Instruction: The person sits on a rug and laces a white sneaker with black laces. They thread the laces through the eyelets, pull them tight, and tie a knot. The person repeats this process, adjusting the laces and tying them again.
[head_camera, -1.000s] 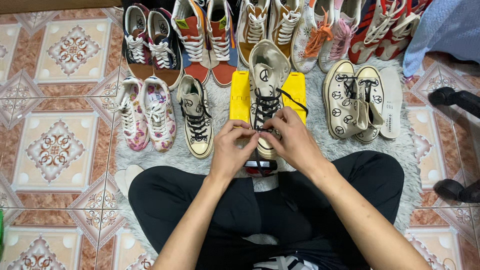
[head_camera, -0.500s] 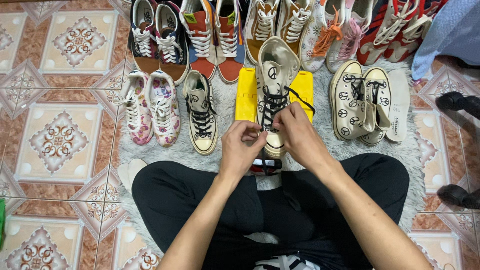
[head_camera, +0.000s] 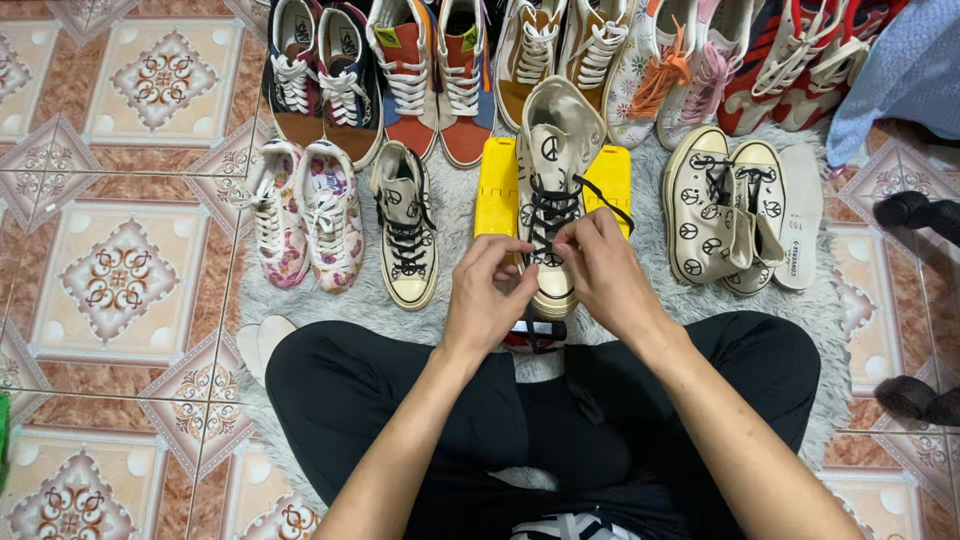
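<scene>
A cream high-top sneaker with black symbols and black laces lies toe toward me on a yellow block, on a grey shaggy rug. My left hand and my right hand meet over its lower lacing, each pinching the black lace. A loop of lace arcs out to the right of the shoe. The matching single sneaker stands left of the block. My legs in black trousers are crossed below the hands.
A row of sneakers lines the far edge: dark pair, red-orange pair, tan pair. A floral pair sits left, another cream pair right. Patterned tiles surround the rug.
The view has shifted slightly. My hands stay on the laces, fingers moving closer together over the lower eyelets; the shoe has not moved from the yellow block.
</scene>
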